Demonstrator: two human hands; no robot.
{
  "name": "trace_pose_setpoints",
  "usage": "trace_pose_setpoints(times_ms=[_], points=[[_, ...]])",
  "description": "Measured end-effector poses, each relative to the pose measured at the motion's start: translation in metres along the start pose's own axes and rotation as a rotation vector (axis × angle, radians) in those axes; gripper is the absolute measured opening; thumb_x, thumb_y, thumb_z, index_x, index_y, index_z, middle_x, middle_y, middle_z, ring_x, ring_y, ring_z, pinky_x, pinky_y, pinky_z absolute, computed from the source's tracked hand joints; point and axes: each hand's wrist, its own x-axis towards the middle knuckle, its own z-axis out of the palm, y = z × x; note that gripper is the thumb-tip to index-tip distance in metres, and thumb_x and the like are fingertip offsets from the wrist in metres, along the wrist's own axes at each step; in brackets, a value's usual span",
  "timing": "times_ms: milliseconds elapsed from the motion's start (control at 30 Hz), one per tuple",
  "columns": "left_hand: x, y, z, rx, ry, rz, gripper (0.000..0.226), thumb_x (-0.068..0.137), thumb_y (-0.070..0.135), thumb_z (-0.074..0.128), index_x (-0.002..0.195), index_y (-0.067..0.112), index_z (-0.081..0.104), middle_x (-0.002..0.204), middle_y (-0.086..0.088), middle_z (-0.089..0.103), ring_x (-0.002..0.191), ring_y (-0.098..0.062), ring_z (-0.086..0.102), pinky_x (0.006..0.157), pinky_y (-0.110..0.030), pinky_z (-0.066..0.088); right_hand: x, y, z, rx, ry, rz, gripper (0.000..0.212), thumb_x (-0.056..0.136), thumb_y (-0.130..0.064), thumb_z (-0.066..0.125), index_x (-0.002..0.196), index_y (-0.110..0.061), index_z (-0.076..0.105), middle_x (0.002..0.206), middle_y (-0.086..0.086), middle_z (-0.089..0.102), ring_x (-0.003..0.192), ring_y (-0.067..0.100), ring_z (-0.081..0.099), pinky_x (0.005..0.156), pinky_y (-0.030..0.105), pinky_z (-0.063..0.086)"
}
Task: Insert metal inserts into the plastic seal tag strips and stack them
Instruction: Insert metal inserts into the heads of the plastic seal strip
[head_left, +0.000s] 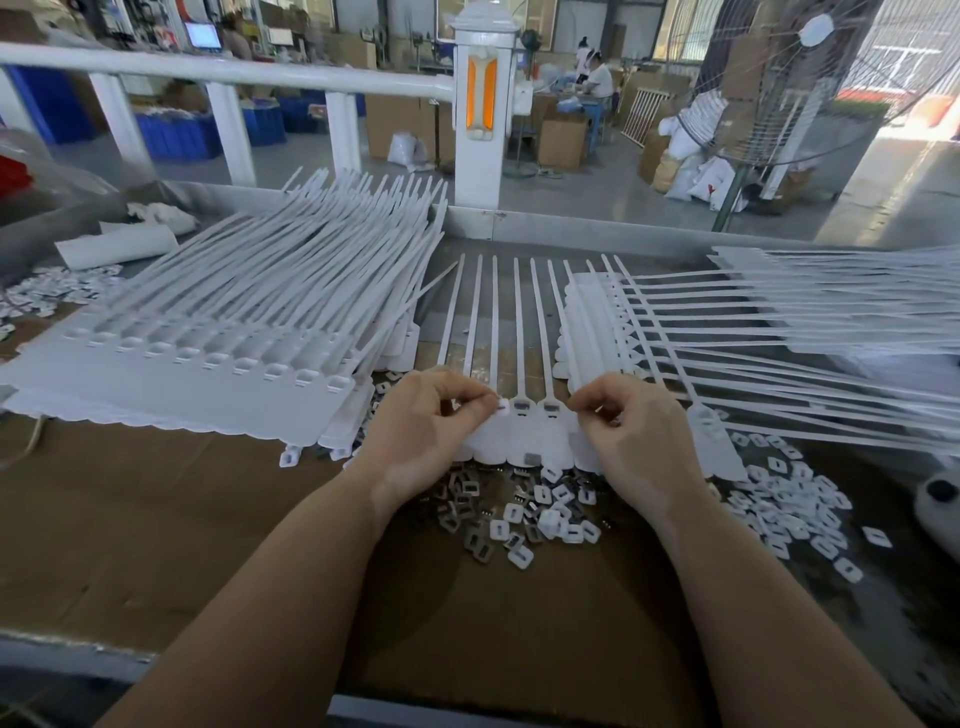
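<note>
Cardboard bench (156, 519), tag stacks (182, 332) L & R, inserts (519, 514) btwn hands (426, 421)

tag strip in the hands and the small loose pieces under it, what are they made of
Tag strip: looks like white moulded plastic, matte, with thin bendy tails. Loose pieces: a mix; the grey shiny ones look like stamped metal, the white ones like plastic caps, though that is less sure. Brown sheet underneath: creased cardboard.
</note>
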Motion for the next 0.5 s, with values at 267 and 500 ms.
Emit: trace_pose_setpoints(times_ms=[267,500], points=[[0.003,-0.005,-0.004,-0.128,0.113,-0.116,0.005,0.082,0.026,0.068,0.079,0.024,0.071,0.072,0.012,0.066,0.064,0.005,0.052,0.059,-0.004,0.039,-0.001,0.001,0.0,-0.003,-0.005,0.006,0.018,0.085,-0.005,0.059,0.085,-0.021,0.067,0.086,-0.007,0.062,0.083,0.01,0.057,0.078,0.025,0.047],[0.006,-0.012,-0.008,-0.207,0.237,-0.151,0.004,0.081,0.016,0.071,0.08,0.02,0.073,0.074,0.011,0.068,0.065,0.009,0.057,0.059,-0.001,0.04,-0.001,0.0,0.0,-0.021,-0.013,0.005,0.017,0.085,-0.006,0.058,0.086,-0.02,0.067,0.089,-0.006,0.063,0.085,0.01,0.057,0.08,0.026,0.048]])
